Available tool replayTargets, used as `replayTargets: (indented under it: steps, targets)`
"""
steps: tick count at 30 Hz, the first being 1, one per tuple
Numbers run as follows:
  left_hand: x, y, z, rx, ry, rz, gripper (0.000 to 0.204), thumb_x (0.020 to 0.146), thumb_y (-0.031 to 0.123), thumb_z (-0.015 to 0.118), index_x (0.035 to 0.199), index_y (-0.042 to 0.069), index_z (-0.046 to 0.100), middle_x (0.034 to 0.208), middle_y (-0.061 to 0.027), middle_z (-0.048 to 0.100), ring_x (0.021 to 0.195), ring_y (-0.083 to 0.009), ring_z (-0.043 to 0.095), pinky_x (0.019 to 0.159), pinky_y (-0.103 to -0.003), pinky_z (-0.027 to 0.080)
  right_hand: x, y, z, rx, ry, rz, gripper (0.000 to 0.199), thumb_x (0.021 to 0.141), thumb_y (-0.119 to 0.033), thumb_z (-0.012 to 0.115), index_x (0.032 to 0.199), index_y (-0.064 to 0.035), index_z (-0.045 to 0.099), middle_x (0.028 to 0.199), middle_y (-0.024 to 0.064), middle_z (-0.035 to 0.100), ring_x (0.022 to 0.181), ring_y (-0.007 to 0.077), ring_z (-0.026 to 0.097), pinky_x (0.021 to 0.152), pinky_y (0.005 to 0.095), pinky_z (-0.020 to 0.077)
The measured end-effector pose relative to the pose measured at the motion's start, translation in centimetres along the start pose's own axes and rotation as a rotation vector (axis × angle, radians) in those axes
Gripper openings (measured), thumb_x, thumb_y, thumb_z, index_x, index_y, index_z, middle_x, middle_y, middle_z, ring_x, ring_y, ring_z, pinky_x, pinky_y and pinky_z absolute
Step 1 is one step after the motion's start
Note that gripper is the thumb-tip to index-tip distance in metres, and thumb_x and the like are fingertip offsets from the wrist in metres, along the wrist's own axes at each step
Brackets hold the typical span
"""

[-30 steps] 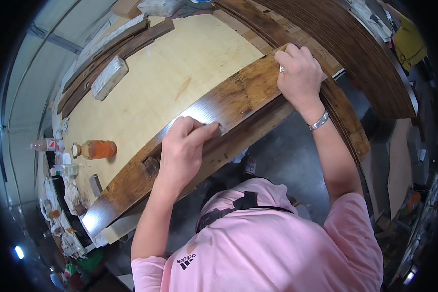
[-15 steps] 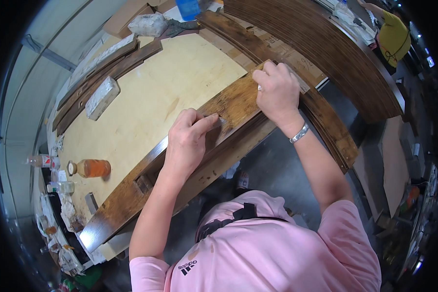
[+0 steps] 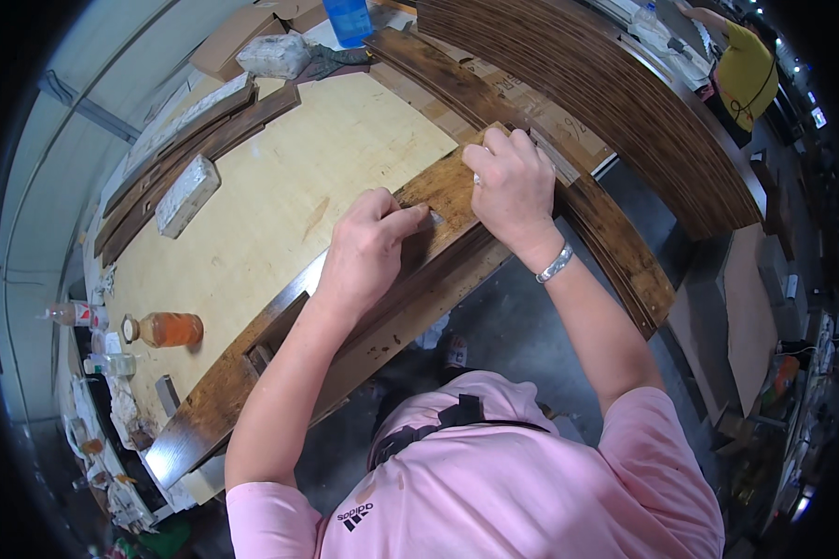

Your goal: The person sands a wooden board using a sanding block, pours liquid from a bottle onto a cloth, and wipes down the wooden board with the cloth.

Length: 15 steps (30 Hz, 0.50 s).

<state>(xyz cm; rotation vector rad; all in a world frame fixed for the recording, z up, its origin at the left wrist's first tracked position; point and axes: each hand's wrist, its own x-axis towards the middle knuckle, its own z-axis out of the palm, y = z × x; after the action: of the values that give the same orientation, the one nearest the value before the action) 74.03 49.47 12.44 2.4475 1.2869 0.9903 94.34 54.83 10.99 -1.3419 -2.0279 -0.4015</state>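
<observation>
A long brown wood-grained board (image 3: 203, 402) lies slantwise along the near edge of the pale worktable, with a recessed cut-out near its left part. My left hand (image 3: 368, 244) rests on it around the middle, fingers closed in a pinch. A small shiny patch shows at its fingertips, too small to name. Toward the board's far right end my right hand (image 3: 515, 191), with a silver bracelet at the wrist, is closed over the wood. The undersides of its fingers are hidden.
On the pale tabletop (image 3: 252, 238) are a bottle of orange liquid (image 3: 172, 329), a white wrapped block (image 3: 188, 196) and brown strips (image 3: 196, 149). More dark boards (image 3: 615, 256) and a large ribbed panel (image 3: 587, 102) stand to the right. A person in yellow (image 3: 746, 74) is far right.
My left hand has slid a little along the board toward my right hand. The right hand keeps its place on the board, and the whole view has shifted slightly.
</observation>
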Motion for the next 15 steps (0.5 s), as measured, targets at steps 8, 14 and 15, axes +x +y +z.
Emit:
replayTargets:
  steps: [8, 14, 15]
  targets:
    - [0.2, -1.3, -0.6, -0.021, 0.033, -0.141, 0.023, 0.08, -0.005, 0.07, 0.099, 0.005, 0.077, 0.075, -0.011, 0.056, 0.071, -0.0256, 0.06, 0.064, -0.035, 0.049, 0.1, -0.3, -0.4, 0.031, 0.008, 0.005, 0.012, 0.072, -0.003, 0.062, 0.077, -0.0135, 0.063, 0.082, 0.0023, 0.055, 0.083, 0.0265, 0.056, 0.067, 0.0404, 0.0467]
    - [-1.9, 0.2, -1.3, -0.139, -0.115, -0.047, 0.023, 0.081, -0.007, 0.068, 0.099, 0.004, 0.077, 0.078, -0.0103, 0.056, 0.072, -0.0236, 0.058, 0.068, -0.032, 0.05, -0.2, 0.2, 0.1, 0.019, -0.005, 0.013, 0.006, 0.07, -0.01, 0.068, 0.073, -0.0143, 0.065, 0.081, 0.0024, 0.057, 0.084, 0.0261, 0.057, 0.068, 0.0404, 0.0462]
    - [-1.8, -1.0, -1.9, -0.12, -0.06, -0.173, 0.023, 0.082, -0.007, 0.067, 0.099, 0.004, 0.077, 0.078, -0.01, 0.056, 0.073, -0.0234, 0.059, 0.069, -0.031, 0.05, -0.1, 0.1, 0.1, 0.022, -0.002, 0.01, 0.006, 0.07, -0.01, 0.068, 0.073, -0.0143, 0.065, 0.081, 0.0024, 0.057, 0.084, 0.0261, 0.057, 0.068, 0.0404, 0.0462]
